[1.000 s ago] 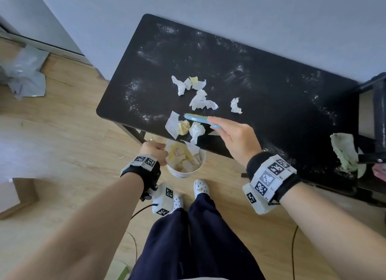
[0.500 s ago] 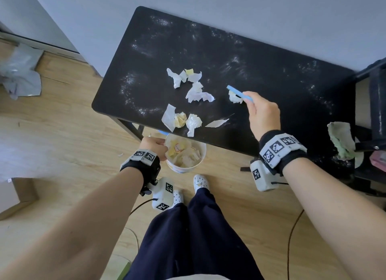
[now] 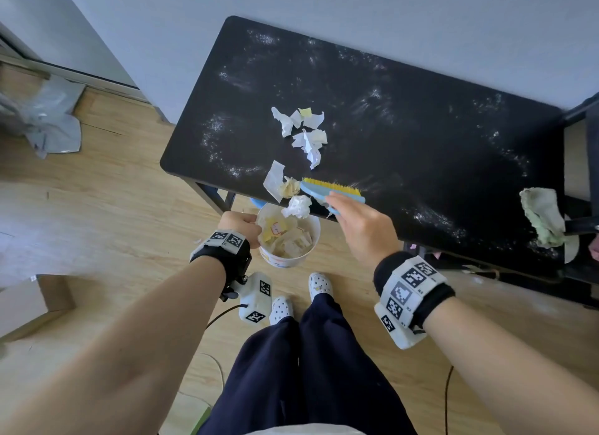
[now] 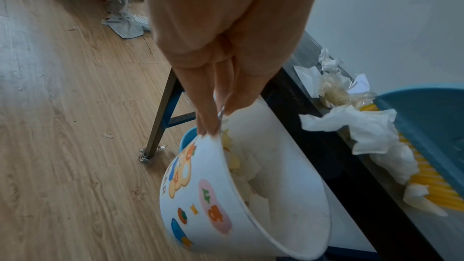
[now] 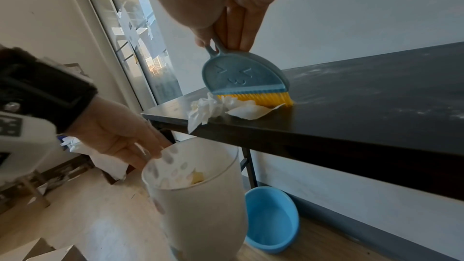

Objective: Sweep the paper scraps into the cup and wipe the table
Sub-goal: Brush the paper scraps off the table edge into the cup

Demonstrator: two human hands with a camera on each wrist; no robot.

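My left hand (image 3: 240, 222) grips the rim of a white printed paper cup (image 3: 293, 259) and holds it just below the near edge of the black table (image 3: 421, 126). The cup has several scraps inside. My right hand (image 3: 359, 227) holds a small blue brush (image 3: 330, 189) with yellow bristles by its handle, bristles down at the near edge. A crumpled white scrap (image 3: 297, 206) overhangs the edge above the cup, right in front of the bristles (image 5: 253, 98). A flat white piece and a yellowish wad (image 3: 289, 187) lie beside it. More scraps (image 3: 308, 133) lie mid-table.
White dust streaks cover the tabletop. A greenish cloth (image 3: 543, 214) lies at the table's right end beside a dark rack. A blue basin (image 5: 271, 219) sits on the wooden floor under the table. A grey plastic bag (image 3: 48, 117) and a cardboard box (image 3: 26, 305) lie to the left.
My right hand took the brush out to a scrap further back on the right, then drew it back to the near edge. The crumpled scrap now overhangs the cup. The left hand stayed.
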